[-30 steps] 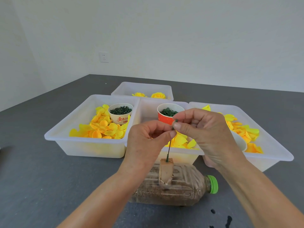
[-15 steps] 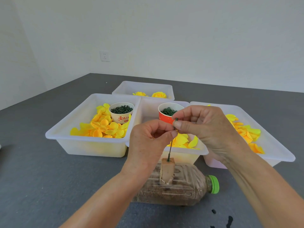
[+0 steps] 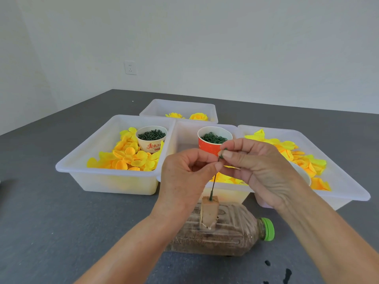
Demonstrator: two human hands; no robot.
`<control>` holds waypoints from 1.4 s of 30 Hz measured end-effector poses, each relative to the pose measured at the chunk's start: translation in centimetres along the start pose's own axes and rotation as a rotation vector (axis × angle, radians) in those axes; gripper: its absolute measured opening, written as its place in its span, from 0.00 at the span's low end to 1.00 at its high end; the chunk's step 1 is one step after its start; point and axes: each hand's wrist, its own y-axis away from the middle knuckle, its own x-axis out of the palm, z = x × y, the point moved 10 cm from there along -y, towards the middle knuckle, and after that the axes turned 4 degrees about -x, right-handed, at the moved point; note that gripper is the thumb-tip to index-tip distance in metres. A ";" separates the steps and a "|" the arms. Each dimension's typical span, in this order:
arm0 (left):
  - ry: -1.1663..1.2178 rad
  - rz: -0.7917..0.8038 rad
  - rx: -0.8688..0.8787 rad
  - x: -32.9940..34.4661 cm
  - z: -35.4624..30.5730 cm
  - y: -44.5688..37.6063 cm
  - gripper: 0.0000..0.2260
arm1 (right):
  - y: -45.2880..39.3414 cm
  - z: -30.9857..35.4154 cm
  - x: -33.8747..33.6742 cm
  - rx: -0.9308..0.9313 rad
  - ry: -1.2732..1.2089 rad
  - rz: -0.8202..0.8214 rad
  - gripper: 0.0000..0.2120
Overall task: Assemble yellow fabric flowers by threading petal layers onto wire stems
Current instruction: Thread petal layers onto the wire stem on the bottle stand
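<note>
Head view of a dark grey table [image 3: 51, 201]. At far left, a translucent white tray [image 3: 86, 171] holds loose yellow petal layers [image 3: 127, 156] and a white paper cup [image 3: 151, 139] filled with small dark green pieces. Behind it, a 2nd tray [image 3: 178, 107] at the far side contains 2 finished yellow flowers [image 3: 198, 116]. The middle tray [image 3: 184, 138] carries a red paper cup [image 3: 214, 140] of green rings.

In the near centre, a plastic bottle [image 3: 225, 234] with a green cap [image 3: 267, 229] lies on its side, cap to the right; a tan block [image 3: 209, 212] sits on it. A green wire stem [image 3: 212, 188] stands in the block, tilted slightly right.

The left hand [image 3: 184, 177] pinches the stem's upper part between thumb and curled fingers. The right hand [image 3: 260, 167] pinches the stem's top, fingers curled; a small pale piece appears to be at its fingertips, too small to identify.

At right, a 4th tray [image 3: 346, 189] holds more yellow petal layers, partly hidden by the right hand.
</note>
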 end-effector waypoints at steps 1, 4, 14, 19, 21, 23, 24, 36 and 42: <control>-0.002 0.001 -0.001 0.0 0.0 0.0 0.10 | 0.0 0.0 0.0 0.000 0.002 0.001 0.04; -0.004 -0.003 -0.003 -0.1 0.1 -0.1 0.10 | -0.1 0.2 0.1 -0.021 0.025 0.009 0.04; -0.028 0.005 0.018 0.1 -0.1 -0.1 0.13 | 0.2 2.1 0.5 -0.200 0.176 -0.001 0.08; -0.023 0.020 0.015 0.2 -0.2 0.0 0.11 | 0.5 3.1 1.0 -0.299 0.219 0.038 0.12; -0.015 0.025 0.002 0.2 -0.2 0.0 0.10 | 0.6 3.4 1.0 -0.354 0.260 0.041 0.13; -0.004 0.029 -0.003 0.3 -0.1 0.0 0.10 | 0.7 3.5 1.0 -0.401 0.290 0.037 0.14; -0.005 0.033 -0.001 0.3 -0.1 0.0 0.10 | 0.8 3.4 1.0 -0.413 0.282 0.032 0.14; 0.001 0.035 0.007 0.3 0.0 0.0 0.05 | 0.6 1.4 0.0 -0.334 0.014 0.014 0.10; -0.019 0.019 0.007 0.0 0.0 0.1 0.06 | 0.4 1.0 0.3 -0.304 -0.021 0.028 0.05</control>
